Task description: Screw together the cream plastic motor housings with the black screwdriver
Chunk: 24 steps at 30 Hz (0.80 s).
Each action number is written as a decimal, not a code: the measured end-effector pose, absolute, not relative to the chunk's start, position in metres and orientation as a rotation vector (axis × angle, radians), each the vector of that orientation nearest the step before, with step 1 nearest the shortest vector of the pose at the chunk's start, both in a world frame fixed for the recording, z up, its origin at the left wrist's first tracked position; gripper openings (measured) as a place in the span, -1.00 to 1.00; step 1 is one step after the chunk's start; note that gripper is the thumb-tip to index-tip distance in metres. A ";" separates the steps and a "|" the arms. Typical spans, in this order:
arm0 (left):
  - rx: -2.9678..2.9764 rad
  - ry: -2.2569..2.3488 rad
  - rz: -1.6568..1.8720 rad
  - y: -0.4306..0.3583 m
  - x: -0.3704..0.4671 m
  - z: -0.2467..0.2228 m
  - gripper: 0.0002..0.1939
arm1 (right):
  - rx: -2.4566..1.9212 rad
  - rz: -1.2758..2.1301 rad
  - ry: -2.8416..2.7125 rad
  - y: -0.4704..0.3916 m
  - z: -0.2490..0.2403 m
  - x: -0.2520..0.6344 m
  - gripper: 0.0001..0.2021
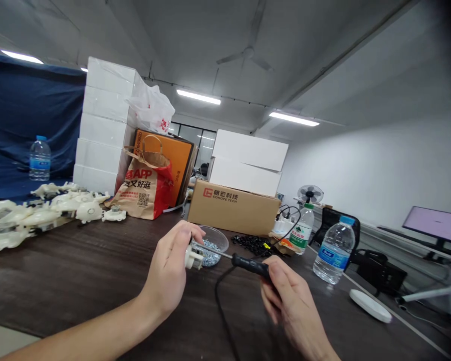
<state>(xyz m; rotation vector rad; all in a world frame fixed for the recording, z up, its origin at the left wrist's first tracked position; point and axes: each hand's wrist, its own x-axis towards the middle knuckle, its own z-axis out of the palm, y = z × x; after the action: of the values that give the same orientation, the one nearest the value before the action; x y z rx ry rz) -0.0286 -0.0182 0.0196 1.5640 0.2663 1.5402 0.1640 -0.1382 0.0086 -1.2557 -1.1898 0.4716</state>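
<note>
Across the whole near field a dark wooden table (78,271) is spread, on which everything else is set. At far left a tall stack of white boxes (105,125) is stood, with a white plastic bag (152,108) slumped against its top; just right of it an orange box (175,160) and a brown paper bag (145,188) with red print are placed. At far centre a cardboard carton (233,208) is topped by two flat white boxes (248,163). Along the left edge a heap of white plastic parts (33,215) is laid. At right two water bottles (334,250) are stood near each other, with a white oval disc (370,306) lying nearer. Beside the carton a pile of small black pieces (253,244) is seen, and near centre a clear bowl (212,245) of small metal screws. A small white plastic part (193,258) is pinched in the left hand (173,276), held just above the table in front of the bowl. A corded screwdriver (244,263) with a black handle is gripped by the right hand (289,301), its metal shaft pointed left at the part.
</note>
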 end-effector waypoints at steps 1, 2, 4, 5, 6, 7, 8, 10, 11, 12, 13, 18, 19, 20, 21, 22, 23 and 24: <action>1.564 0.271 1.539 -0.018 -0.029 0.020 -0.57 | -1.273 0.472 -1.201 -0.138 0.009 0.164 -0.47; 1.557 0.280 1.536 -0.018 -0.029 0.020 -0.56 | -1.282 0.484 -1.213 -0.139 0.009 0.164 -0.46; 1.527 0.305 1.522 -0.017 -0.029 0.020 -0.56 | -1.267 0.526 -1.245 -0.141 0.009 0.161 -0.52; 1.508 0.316 1.514 -0.016 -0.028 0.020 -0.55 | -1.250 0.546 -1.265 -0.142 0.009 0.160 -0.56; 1.494 0.324 1.508 -0.015 -0.028 0.020 -0.55 | -1.233 0.554 -1.281 -0.142 0.008 0.159 -0.59; 1.487 0.329 1.507 -0.014 -0.028 0.019 -0.55 | -1.223 0.544 -1.290 -0.142 0.008 0.158 -0.60; 1.492 0.332 1.510 -0.013 -0.028 0.019 -0.56 | -1.220 0.521 -1.293 -0.142 0.007 0.158 -0.61; 1.517 0.331 1.516 -0.013 -0.028 0.018 -0.56 | -1.236 0.475 -1.283 -0.140 0.005 0.160 -0.57; 1.530 0.331 1.517 -0.013 -0.029 0.018 -0.56 | -1.247 0.472 -1.279 -0.139 0.004 0.161 -0.53; 1.539 0.330 1.517 -0.014 -0.029 0.018 -0.56 | -1.257 0.476 -1.278 -0.139 0.003 0.162 -0.51; 1.541 0.329 1.516 -0.014 -0.029 0.018 -0.56 | -1.262 0.489 -1.286 -0.138 0.003 0.162 -0.50; 1.533 0.322 1.523 -0.016 -0.030 0.019 -0.55 | -1.267 0.480 -1.328 -0.142 0.004 0.161 -0.60; 1.546 0.320 1.524 -0.017 -0.030 0.019 -0.55 | -1.267 0.456 -1.321 -0.142 0.005 0.161 -0.60; 1.560 0.315 1.523 -0.018 -0.030 0.019 -0.56 | -1.270 0.425 -1.307 -0.142 0.005 0.162 -0.60; 1.574 0.309 1.518 -0.019 -0.030 0.019 -0.56 | -1.276 0.406 -1.295 -0.141 0.005 0.163 -0.58; 1.583 0.303 1.513 -0.019 -0.030 0.020 -0.57 | -1.292 0.405 -1.283 -0.140 0.005 0.164 -0.55; 1.590 0.298 1.512 -0.020 -0.030 0.020 -0.57 | -1.319 0.424 -1.274 -0.139 0.005 0.165 -0.52; 1.596 0.297 1.512 -0.020 -0.030 0.021 -0.57 | -1.349 0.450 -1.271 -0.138 0.004 0.166 -0.48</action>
<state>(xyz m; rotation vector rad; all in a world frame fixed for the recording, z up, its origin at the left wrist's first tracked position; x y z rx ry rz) -0.0301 -0.0196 0.0208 1.5963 0.2969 1.5124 0.1658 -0.1379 0.0041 -1.3493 -1.2706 0.4503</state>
